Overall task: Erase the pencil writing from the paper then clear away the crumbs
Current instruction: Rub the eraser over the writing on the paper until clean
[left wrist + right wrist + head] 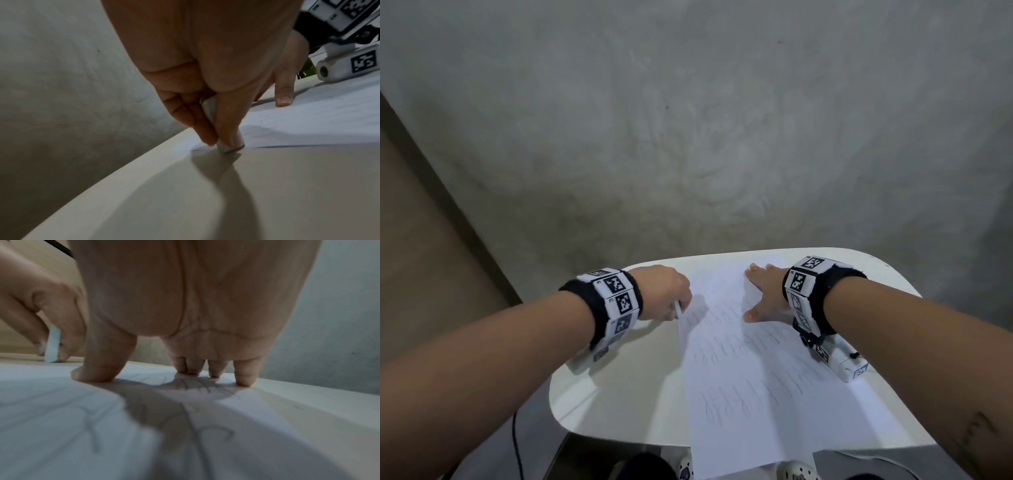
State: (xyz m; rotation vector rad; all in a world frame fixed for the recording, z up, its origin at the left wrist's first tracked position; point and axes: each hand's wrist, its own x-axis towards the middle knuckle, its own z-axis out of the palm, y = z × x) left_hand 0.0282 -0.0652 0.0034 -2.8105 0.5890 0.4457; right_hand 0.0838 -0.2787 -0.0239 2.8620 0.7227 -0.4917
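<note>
Here the left hand (671,291) pinches a small white eraser (218,129) between thumb and fingertips, its lower end set down right at the left edge of the paper (739,377), where sheet meets tabletop; from the left wrist view it is hard to tell whether the tip sits on the sheet itself or just off it. The right hand (765,294) lies spread on the upper part of the paper, fingers straight and splayed, fingertips (244,378) and thumb pressing the sheet flat and gripping nothing. The paper lies lengthwise down the middle of the small white table (619,377), its near end hanging over the front edge, and several rows of faint pencil writing (739,397) cover it from just below the hands down toward the near edge. By the look of it, the erasing step is only starting, since all the rows appear intact and no crumbs can be made out. The next move calls for bringing the eraser onto the top row and rubbing in short strokes while the right hand keeps the thin sheet from buckling or sliding. There are no containers in view, so nothing shows where the crumbs would go.
</note>
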